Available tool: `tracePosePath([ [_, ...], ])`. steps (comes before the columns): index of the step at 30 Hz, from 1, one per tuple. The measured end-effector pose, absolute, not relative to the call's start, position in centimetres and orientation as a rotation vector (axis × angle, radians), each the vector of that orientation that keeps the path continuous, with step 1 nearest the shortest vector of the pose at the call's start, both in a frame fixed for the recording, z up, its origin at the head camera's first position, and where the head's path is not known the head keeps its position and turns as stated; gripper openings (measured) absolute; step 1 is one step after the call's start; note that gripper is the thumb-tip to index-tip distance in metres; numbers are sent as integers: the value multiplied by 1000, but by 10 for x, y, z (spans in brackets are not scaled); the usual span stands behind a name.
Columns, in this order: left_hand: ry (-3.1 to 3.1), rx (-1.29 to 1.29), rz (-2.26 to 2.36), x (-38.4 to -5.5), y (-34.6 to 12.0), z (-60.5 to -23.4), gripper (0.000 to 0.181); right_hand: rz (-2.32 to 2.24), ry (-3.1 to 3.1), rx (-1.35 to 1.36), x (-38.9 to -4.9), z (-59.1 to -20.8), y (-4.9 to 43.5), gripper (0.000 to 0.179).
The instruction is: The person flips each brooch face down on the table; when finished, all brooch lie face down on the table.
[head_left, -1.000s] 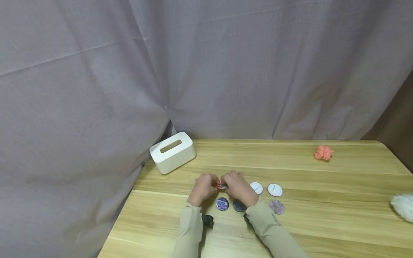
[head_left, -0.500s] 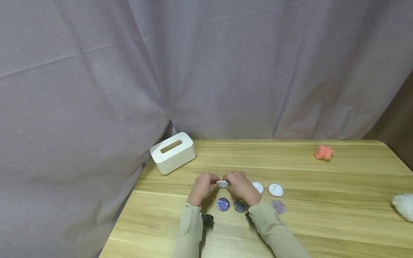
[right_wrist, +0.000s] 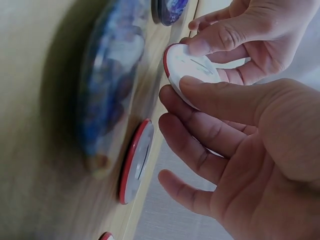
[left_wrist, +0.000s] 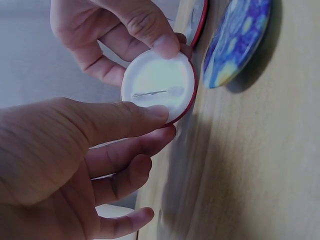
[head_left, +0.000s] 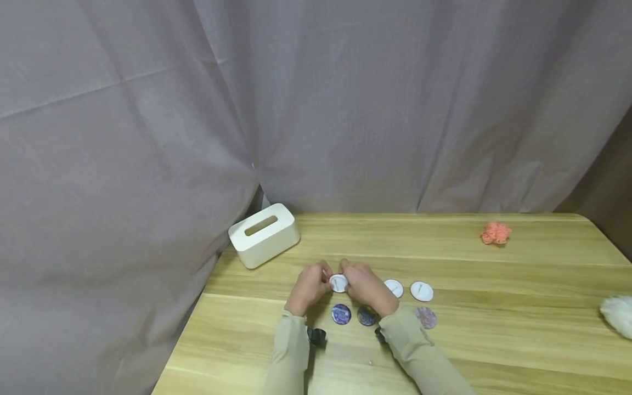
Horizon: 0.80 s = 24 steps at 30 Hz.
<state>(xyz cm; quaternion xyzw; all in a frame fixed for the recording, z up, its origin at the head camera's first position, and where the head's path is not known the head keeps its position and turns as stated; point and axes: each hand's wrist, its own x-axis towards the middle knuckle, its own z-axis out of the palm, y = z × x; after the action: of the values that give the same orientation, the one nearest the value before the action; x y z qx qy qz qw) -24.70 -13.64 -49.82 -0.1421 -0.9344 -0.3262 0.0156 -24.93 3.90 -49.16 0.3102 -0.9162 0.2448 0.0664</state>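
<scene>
Both hands hold one round pin badge (head_left: 338, 283) by its edges, its white back with a metal pin facing up and its rim red. My left hand (head_left: 310, 285) pinches the left side; in the left wrist view its thumb (left_wrist: 145, 116) lies on the white back. The right hand (head_left: 364, 284) pinches the opposite side between thumb and fingers. Nearer the person lie a blue-purple badge (head_left: 341, 314) and a dark badge (head_left: 366, 315), the latter partly beside the right wrist. Two white-backed badges, one (head_left: 394, 288) close to the right hand and another (head_left: 422, 291), lie to the right.
A pink-purple badge (head_left: 426, 317) lies below the white-backed pair. At the back left stands a white tissue box (head_left: 264, 235). A coral crocheted-looking bundle (head_left: 496, 233) sits at the back right, and a fluffy white thing (head_left: 617, 316) at the right edge. Grey curtain hangs behind the table (head_left: 494, 351).
The badge between the hands has turned over: its red, patterned side showed edge-on a second ago, and now its white back faces up. Both hands stay in nearly the same place.
</scene>
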Motion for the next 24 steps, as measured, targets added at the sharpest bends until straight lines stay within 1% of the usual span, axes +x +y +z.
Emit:
tracePosePath([
  [11, -2928, -423, -943, -248, -132, -499, 21, 680, -2738, 909, -248, -493, 40, 32],
  [18, -2967, -423, -913, -247, -129, -503, 16, 659, -2776, 835, -246, -494, 39, 29],
  [24, -2985, -414, -883, -247, -124, -503, 16, 568, -2841, 787, -247, -494, 39, 28],
])
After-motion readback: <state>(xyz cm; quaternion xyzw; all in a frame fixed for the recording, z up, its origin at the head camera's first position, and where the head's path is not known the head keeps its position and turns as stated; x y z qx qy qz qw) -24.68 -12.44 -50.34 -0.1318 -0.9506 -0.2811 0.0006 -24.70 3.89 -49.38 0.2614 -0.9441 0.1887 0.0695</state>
